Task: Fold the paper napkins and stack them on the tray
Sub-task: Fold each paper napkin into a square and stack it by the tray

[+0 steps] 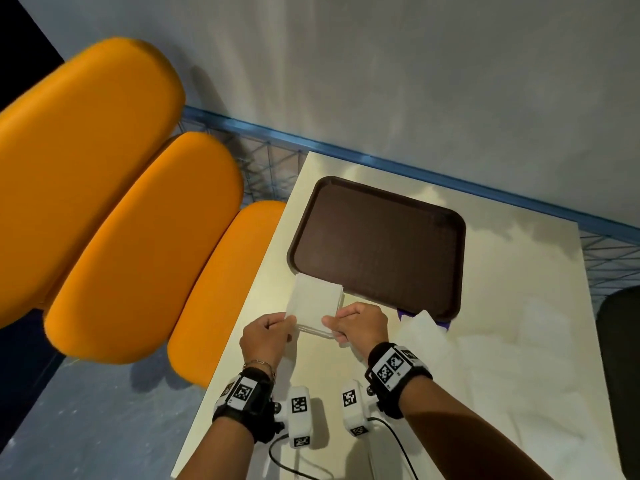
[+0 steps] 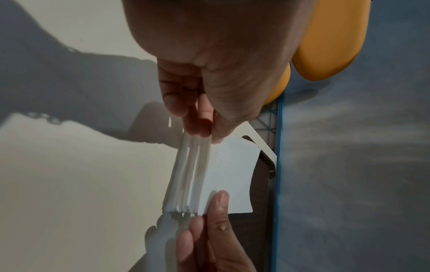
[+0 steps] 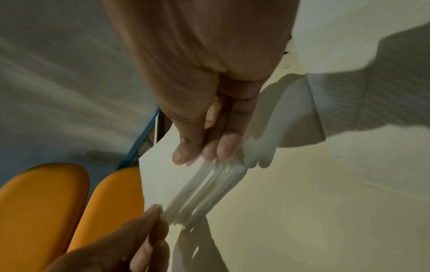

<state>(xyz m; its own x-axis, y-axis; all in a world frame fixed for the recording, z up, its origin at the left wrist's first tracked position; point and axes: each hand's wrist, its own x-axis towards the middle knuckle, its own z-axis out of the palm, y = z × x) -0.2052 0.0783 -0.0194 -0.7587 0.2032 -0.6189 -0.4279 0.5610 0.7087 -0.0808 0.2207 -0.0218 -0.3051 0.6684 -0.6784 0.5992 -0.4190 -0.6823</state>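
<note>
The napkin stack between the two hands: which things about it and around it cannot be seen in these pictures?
- Napkin stack: sheet count unreadable; the edges blur in both wrist views.
- Its near corners: head view, covered by the left hand and right hand.
- Purple object under the tray: head view, mostly hidden by the tray and the loose napkin.
- Dark object: head view, cut off by the right edge.

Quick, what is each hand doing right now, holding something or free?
Left hand: pinches the left end of the stack of folded napkins.
Right hand: pinches the right end of the same stack.
</note>
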